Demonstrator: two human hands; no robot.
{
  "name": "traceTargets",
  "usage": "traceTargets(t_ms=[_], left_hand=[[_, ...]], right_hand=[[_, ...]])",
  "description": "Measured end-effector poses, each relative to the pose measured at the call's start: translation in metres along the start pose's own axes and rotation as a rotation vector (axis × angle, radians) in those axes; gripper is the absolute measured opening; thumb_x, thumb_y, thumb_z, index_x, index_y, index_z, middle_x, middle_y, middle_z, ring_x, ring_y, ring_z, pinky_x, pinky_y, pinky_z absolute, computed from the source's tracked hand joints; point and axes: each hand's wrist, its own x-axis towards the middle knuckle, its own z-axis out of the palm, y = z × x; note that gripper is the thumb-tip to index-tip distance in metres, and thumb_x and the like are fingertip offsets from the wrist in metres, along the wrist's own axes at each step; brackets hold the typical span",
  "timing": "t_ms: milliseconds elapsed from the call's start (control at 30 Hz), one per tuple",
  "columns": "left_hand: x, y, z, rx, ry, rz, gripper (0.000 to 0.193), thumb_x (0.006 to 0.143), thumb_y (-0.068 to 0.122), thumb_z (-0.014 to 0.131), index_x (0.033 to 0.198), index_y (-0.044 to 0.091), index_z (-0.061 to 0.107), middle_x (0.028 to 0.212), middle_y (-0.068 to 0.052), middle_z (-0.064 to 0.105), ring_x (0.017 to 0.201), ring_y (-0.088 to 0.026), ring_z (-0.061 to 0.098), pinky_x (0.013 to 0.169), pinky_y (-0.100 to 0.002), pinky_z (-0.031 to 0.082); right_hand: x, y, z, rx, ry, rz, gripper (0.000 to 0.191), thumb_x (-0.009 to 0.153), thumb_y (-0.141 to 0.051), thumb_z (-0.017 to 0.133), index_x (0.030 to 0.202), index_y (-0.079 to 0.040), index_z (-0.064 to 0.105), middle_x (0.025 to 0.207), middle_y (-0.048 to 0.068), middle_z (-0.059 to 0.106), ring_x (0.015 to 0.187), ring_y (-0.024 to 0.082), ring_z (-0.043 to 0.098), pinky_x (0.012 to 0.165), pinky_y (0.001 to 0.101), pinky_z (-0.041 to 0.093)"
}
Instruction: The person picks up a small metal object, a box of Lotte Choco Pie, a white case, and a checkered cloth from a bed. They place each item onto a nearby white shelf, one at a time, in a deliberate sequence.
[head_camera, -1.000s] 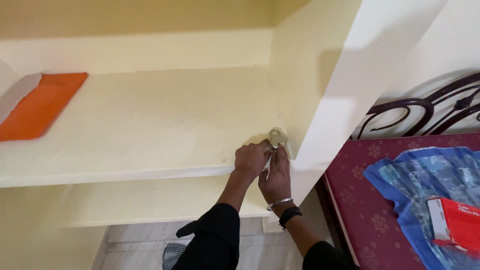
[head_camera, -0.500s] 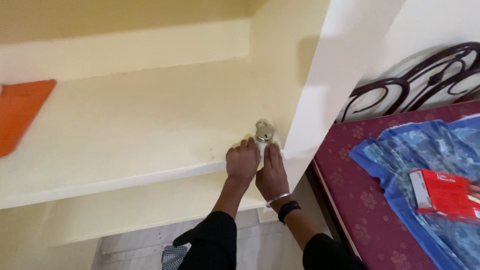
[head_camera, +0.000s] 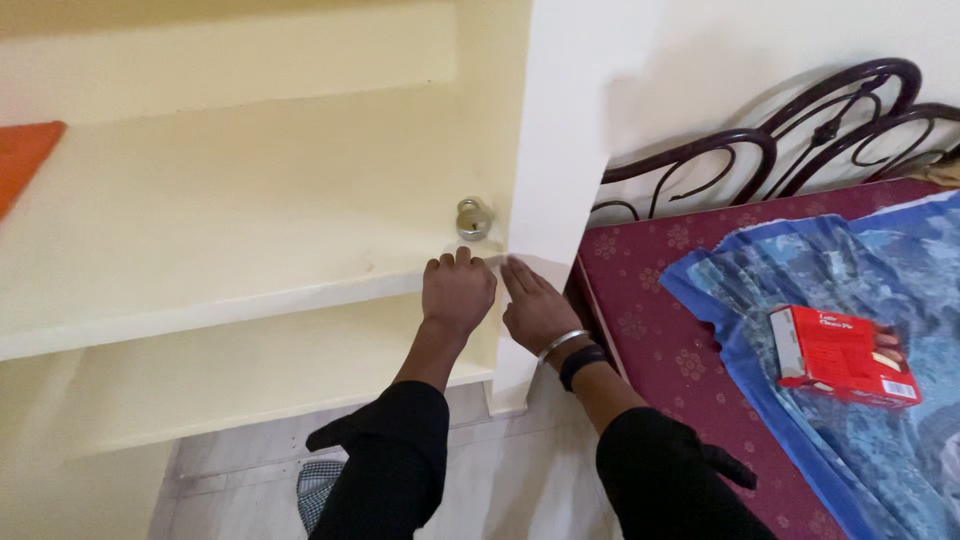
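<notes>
Your left hand (head_camera: 458, 293) and right hand (head_camera: 535, 310) sit at the shelf's (head_camera: 200, 240) front right corner, hemmed in by the white wall pillar (head_camera: 560, 150) on the right. The padlock (head_camera: 473, 219) stands just behind your fingers. Leftward the shelf runs bare up to the orange cloth (head_camera: 25, 160) at its left edge

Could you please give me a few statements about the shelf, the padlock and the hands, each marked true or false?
1. A padlock sits on the cream shelf. True.
2. The left hand holds the padlock. False: it rests at the shelf edge, short of it.
3. The right hand wears a bangle at the wrist. True.
4. A red box lies on the shelf. False: it lies on the blue cloth on the bed.
</notes>
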Motion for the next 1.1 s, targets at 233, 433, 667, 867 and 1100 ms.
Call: traceTargets(t_ms=[233, 433, 667, 867, 1100], left_hand=[[0.008, 0.085, -0.022, 0.084, -0.341, -0.161, 0.065, 0.085, 0.054, 0.067, 0.122, 0.001, 0.068, 0.137, -0.019, 0.055, 0.133, -0.04, 0.046, 0.098, -0.053, 0.046], [0.018, 0.159, -0.031, 0.124, -0.529, -0.076, 0.106, 0.085, 0.075, 0.058, 0.158, 0.003, 0.031, 0.166, -0.02, 0.022, 0.153, -0.043, 0.015, 0.111, -0.061, 0.036], [0.035, 0.257, -0.024, 0.022, -0.44, 0.103, 0.116, 0.081, 0.08, 0.055, 0.164, 0.012, 0.012, 0.171, -0.012, 0.004, 0.157, -0.035, 0.0, 0.118, -0.063, 0.02], [0.029, 0.354, 0.003, -0.006, -0.402, 0.253, 0.118, 0.079, 0.084, 0.055, 0.163, 0.011, 0.016, 0.171, -0.013, 0.009, 0.158, -0.035, 0.004, 0.118, -0.068, 0.018], [0.009, 0.48, 0.018, -0.081, -0.442, 0.495, 0.117, 0.077, 0.082, 0.059, 0.162, 0.012, 0.02, 0.17, -0.012, 0.012, 0.157, -0.036, 0.005, 0.117, -0.068, 0.022]], right_hand=[[-0.069, 0.064, -0.074, -0.092, -0.229, 0.323, 0.102, 0.079, -0.038, 0.072, 0.16, -0.007, 0.019, 0.168, 0.021, 0.016, 0.153, 0.036, 0.014, 0.121, 0.0506, 0.02], [-0.148, 0.128, -0.102, -0.132, -0.252, 0.544, 0.102, 0.086, -0.062, 0.063, 0.16, -0.012, 0.014, 0.168, 0.017, 0.014, 0.155, 0.036, 0.011, 0.121, 0.0543, 0.019], [-0.289, 0.212, -0.144, -0.225, -0.012, 0.601, 0.099, 0.089, -0.067, 0.057, 0.16, -0.007, 0.022, 0.165, 0.023, 0.024, 0.154, 0.039, 0.021, 0.123, 0.0529, 0.024], [-0.41, 0.247, -0.206, -0.251, -0.102, 0.927, 0.102, 0.087, -0.07, 0.057, 0.16, -0.009, 0.019, 0.166, 0.024, 0.019, 0.153, 0.042, 0.015, 0.119, 0.0538, 0.023], [-0.513, 0.24, -0.256, -0.287, -0.075, 1.187, 0.1, 0.088, -0.069, 0.057, 0.161, -0.012, 0.02, 0.166, 0.022, 0.022, 0.153, 0.04, 0.02, 0.12, 0.0538, 0.025]])
